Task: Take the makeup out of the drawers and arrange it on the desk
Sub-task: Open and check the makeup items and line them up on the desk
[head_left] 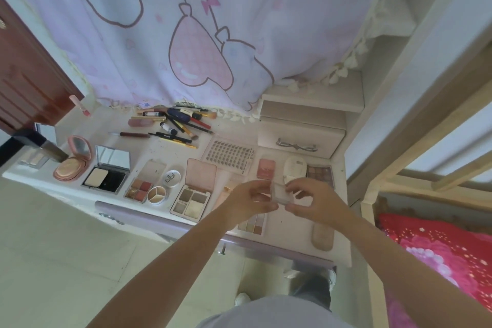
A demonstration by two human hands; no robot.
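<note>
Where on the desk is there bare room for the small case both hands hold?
Bare strip between the brush pile and the row of open palettes, left of the lash tray. Crowded under the left hand and right hand, around the small case.

One head-worn wide-angle view looks steeply down and forward past both forearms; the desk (165,152) lies close beyond the hands, a curtain (186,21) farther behind it.
</note>
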